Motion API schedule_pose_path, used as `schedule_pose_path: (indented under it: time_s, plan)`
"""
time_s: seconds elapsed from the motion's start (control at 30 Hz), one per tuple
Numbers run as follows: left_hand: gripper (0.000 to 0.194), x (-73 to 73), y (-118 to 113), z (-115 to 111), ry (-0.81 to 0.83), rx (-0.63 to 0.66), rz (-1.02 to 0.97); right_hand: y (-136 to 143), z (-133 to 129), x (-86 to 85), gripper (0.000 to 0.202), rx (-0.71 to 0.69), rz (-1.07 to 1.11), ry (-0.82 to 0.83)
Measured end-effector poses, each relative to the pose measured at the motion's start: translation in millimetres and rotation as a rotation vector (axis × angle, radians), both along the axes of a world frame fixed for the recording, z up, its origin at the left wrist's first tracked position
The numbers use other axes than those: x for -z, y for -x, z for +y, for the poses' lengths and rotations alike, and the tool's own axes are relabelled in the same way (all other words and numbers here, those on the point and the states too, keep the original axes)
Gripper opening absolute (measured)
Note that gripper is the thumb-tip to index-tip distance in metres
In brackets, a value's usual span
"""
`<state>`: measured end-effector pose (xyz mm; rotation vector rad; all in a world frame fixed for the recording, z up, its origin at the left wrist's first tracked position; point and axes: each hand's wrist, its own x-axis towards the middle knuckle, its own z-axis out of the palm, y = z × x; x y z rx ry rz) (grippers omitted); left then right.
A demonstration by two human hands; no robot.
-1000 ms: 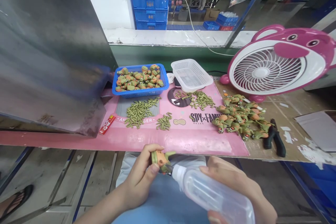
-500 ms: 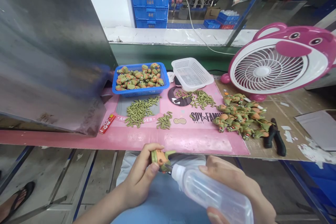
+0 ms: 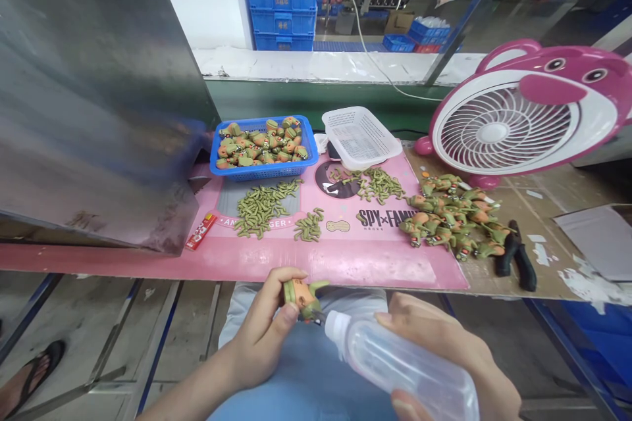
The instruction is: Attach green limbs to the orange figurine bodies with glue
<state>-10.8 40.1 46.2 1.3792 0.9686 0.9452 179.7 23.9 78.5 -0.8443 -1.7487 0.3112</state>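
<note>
Above my lap, my left hand [image 3: 269, 329] pinches a small green and orange figure [image 3: 300, 296] between thumb and fingers. A green piece sticks out from the figure's upper right side. My right hand [image 3: 454, 348] is wrapped round a clear squeeze bottle [image 3: 405, 362] with a white cap. The bottle's dark, thin nozzle points left and meets the figure's lower right side; whether it touches is too small to tell. On the pink mat [image 3: 355, 263] ahead lie small green curved pieces [image 3: 259, 210] in several piles. Similar figures [image 3: 449, 217] are heaped at the right.
A blue basket [image 3: 264, 172] of figure parts and a white basket [image 3: 363, 138] stand at the back. Black-handled pliers [image 3: 516, 256] lie at the right, below a pink fan [image 3: 494, 135]. A red and white packet [image 3: 201, 231] lies beside the metal housing [image 3: 113, 99] at the left.
The bottle has shifted very slightly right and down in my right hand. The figure is turned a little in my left hand, which has barely moved.
</note>
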Motion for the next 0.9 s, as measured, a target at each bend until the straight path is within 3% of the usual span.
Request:
schedule_pose_path:
  time_s: [0.23,0.6,0.9]
  plan:
    - [0.027,1.3,-0.5,0.9,0.018,0.02,-0.028,-4.7,-1.9,5.1,0.03,-0.07,-0.008,0.031]
    - [0.026,3.4,-0.2,0.9,0.047,0.03,-0.043,-3.5,-4.8,5.3,0.031,0.044,-0.02,0.021]
    - [0.027,3.6,-0.7,1.7,0.011,0.063,-0.018,-5.1,-3.9,2.5,0.029,0.043,-0.048,-0.001]
